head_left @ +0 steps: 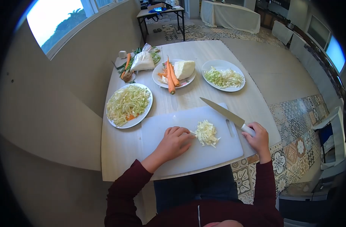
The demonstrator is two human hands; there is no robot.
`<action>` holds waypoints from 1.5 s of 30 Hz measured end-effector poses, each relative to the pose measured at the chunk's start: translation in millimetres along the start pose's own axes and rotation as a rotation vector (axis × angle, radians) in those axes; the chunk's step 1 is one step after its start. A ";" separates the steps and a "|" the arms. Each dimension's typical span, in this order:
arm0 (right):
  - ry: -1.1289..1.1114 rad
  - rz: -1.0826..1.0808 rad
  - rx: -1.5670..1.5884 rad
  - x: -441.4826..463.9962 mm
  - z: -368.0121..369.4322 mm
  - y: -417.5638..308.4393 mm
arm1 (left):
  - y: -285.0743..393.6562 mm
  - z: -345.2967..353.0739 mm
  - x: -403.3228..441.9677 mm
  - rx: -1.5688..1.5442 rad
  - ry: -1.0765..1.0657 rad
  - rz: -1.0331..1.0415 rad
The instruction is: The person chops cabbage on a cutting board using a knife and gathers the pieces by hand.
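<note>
My right hand (258, 138) is wrapped round the white handle of a kitchen knife (225, 113). The long blade points up and left over the board's right end. My left hand (174, 140) rests on the white cutting board (169, 160), fingers loosely bent and slightly apart, holding nothing I can see. Its fingertips come close to a small heap of chopped cabbage (206, 133) on the board; whether they touch it I cannot tell.
A plate (150, 108) heaped with shredded cabbage is at left. Behind the board, one plate (156, 78) bears carrots (170, 77) and a cabbage piece (184, 69); another plate (234, 89) holds shredded cabbage. A plastic bag (142, 61) lies beside greens at back left. The wall (67, 98) borders the table's left side.
</note>
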State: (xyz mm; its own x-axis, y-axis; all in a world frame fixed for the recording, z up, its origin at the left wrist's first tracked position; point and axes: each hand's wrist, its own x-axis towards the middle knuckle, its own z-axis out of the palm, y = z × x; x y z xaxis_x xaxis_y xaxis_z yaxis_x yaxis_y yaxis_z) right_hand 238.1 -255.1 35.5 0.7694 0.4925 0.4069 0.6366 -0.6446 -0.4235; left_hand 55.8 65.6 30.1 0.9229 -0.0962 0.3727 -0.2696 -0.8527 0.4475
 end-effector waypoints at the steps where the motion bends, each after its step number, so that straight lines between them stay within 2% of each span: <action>1: -0.017 0.005 0.005 0.9 0.2 -0.3 | 0.2 -1.1 -0.2 -0.007 0.000 -0.002; 5: -0.062 0.013 0.000 5.4 2.1 2.8 | -3.5 -2.1 0.0 -0.092 0.013 -0.002; 11: -0.058 -0.053 0.051 11.7 6.1 4.1 | -8.3 -0.6 3.6 -0.173 0.197 0.090; 14: -0.095 -0.066 0.067 13.3 5.8 7.7 | -6.1 -6.4 2.1 -0.151 0.201 0.053; 17: -0.107 -0.041 0.178 15.7 2.7 4.8 | -6.2 -19.2 5.3 -0.031 0.301 0.098; 20: 0.077 -0.174 0.195 21.7 5.6 -23.1 | -15.1 -32.5 4.6 0.017 0.420 0.010; 23: -0.073 -0.318 0.314 24.8 18.7 -65.8 | -28.8 -50.3 0.5 0.075 0.566 -0.070; 25: -0.275 -0.319 0.320 23.5 27.0 -96.8 | -46.9 -69.8 -5.2 0.163 0.687 -0.087; 26: -0.301 -0.364 0.294 25.3 32.5 -103.2 | -56.1 -80.2 -10.3 0.214 0.749 -0.099; 28: -0.356 -0.452 0.246 30.7 47.5 -109.8 | -68.8 -94.7 -22.8 0.084 0.911 -0.319; 31: -0.430 -0.516 0.216 36.8 60.9 -114.1 | -86.2 -112.3 -38.9 0.146 1.007 -0.429; 34: -0.423 -0.644 0.174 37.0 73.0 -109.9 | -100.0 -116.0 -45.5 0.185 1.034 -0.461; 40: -0.419 -0.660 0.441 40.6 91.5 -98.7 | -119.0 -120.7 -56.5 0.210 1.077 -0.563; 45: -0.372 -0.717 0.439 45.6 90.0 -105.2 | -131.3 -124.4 -65.3 0.145 1.177 -0.676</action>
State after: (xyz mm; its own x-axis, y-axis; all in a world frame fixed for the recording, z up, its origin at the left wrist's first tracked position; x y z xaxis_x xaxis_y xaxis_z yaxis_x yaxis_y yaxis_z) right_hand 211.0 -112.1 25.8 0.1022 0.8939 0.4364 0.8725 0.1301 -0.4709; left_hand -3.2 247.8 48.2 0.0649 0.7856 0.6153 0.2356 -0.6113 0.7556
